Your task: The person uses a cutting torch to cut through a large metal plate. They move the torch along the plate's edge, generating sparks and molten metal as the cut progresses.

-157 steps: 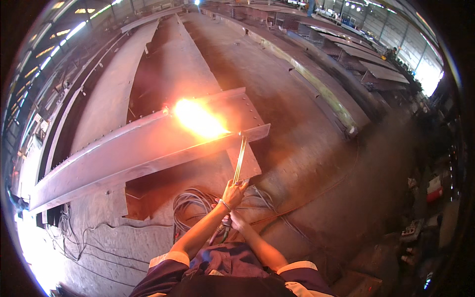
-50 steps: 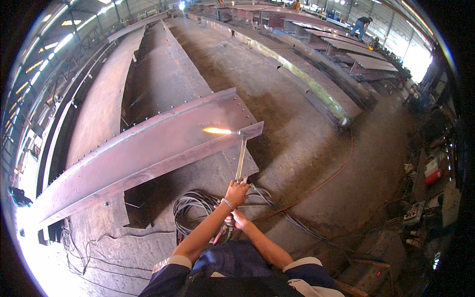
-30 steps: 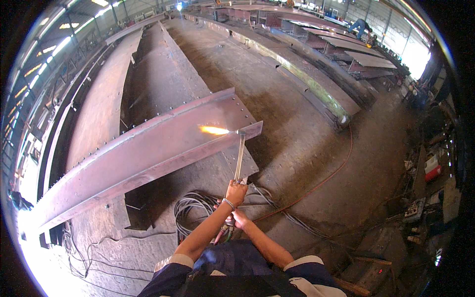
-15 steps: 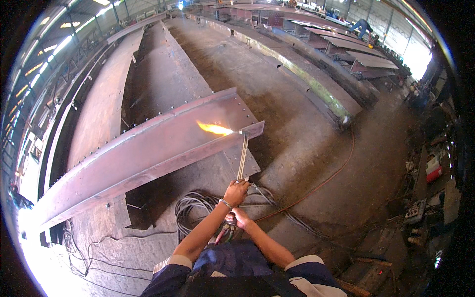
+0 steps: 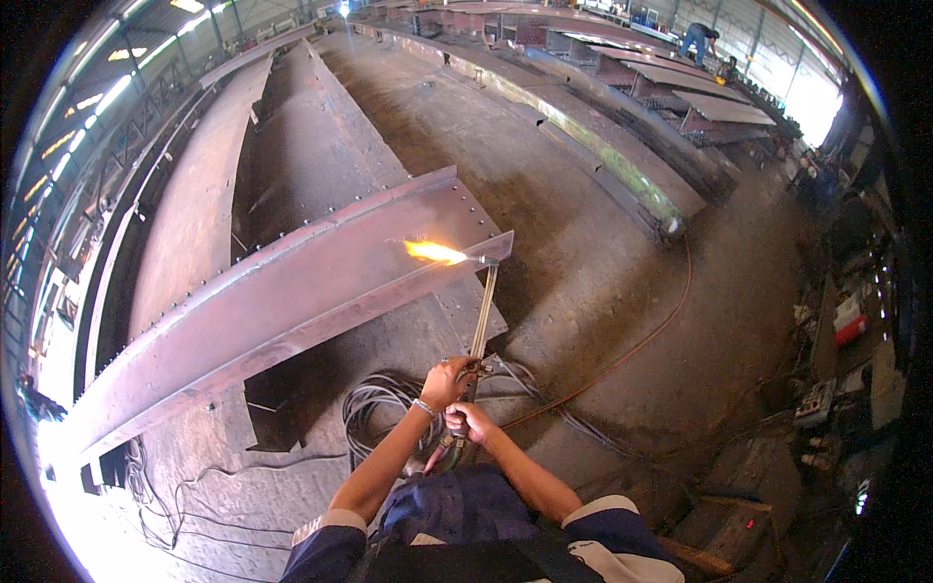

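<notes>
A lit gas cutting torch (image 5: 483, 316) reaches away from me, its long brass tubes ending in a head near the right end of a steel beam (image 5: 282, 291). From its tip a yellow flame (image 5: 434, 253) points left over the beam's web. My right hand (image 5: 470, 421) is closed around the torch handle. Just ahead of it, my left hand (image 5: 449, 382) is closed at the torch's valve, beside the rear of the tubes; its fingertips are partly hidden. Red and green hoses (image 5: 447, 455) run back from the handle toward my body.
Coiled cables (image 5: 374, 413) lie on the floor left of my hands. A thin orange hose (image 5: 671, 325) curves away to the right. Long steel plates (image 5: 194, 214) lie under and behind the beam. A bent-over person (image 5: 697, 44) stands far right; bright light glares at the left edge.
The flame and torch head have shifted slightly right in view. My left hand has moved a little left on the torch, exposing the valve. My right hand keeps its hold.
</notes>
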`<control>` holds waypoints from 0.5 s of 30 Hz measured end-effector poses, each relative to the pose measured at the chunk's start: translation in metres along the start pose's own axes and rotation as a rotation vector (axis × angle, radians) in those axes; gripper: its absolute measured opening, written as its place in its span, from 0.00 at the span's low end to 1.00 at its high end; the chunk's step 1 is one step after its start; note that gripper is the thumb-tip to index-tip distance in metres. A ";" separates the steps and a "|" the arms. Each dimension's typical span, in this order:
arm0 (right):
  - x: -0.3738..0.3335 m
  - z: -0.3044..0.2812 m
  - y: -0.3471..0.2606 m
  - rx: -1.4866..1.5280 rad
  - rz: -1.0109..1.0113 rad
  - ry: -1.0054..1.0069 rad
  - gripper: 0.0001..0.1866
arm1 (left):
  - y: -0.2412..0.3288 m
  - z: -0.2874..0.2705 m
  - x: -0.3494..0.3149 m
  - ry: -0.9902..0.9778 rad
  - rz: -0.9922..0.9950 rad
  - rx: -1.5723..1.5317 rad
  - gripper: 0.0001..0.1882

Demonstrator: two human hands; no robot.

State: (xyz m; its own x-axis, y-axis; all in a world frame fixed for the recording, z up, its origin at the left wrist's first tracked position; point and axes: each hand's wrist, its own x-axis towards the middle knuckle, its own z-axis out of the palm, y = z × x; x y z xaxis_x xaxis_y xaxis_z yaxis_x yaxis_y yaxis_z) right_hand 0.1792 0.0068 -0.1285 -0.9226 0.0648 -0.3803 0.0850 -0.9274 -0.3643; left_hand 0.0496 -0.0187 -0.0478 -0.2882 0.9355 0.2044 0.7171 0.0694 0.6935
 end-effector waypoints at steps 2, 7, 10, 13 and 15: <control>-0.002 0.001 -0.001 -0.018 -0.004 0.026 0.08 | -0.001 0.002 0.000 -0.002 -0.021 0.011 0.18; -0.005 0.007 -0.003 -0.027 -0.020 0.049 0.10 | -0.006 0.008 0.001 0.003 -0.069 0.038 0.17; -0.004 0.007 -0.003 -0.015 -0.029 0.035 0.10 | -0.008 0.009 0.001 0.023 -0.069 0.051 0.17; -0.001 0.004 -0.001 -0.007 -0.030 0.038 0.10 | -0.008 0.010 0.002 0.034 -0.077 0.051 0.17; 0.000 0.002 -0.001 0.001 -0.024 0.053 0.10 | -0.006 0.009 0.003 0.037 -0.087 0.054 0.17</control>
State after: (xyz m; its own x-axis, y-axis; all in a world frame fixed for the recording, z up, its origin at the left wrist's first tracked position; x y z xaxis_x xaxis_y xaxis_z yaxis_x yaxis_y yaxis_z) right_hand 0.1781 0.0072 -0.1261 -0.9032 0.1060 -0.4159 0.0630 -0.9258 -0.3728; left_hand 0.0504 -0.0135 -0.0571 -0.3736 0.9117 0.1708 0.7213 0.1698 0.6714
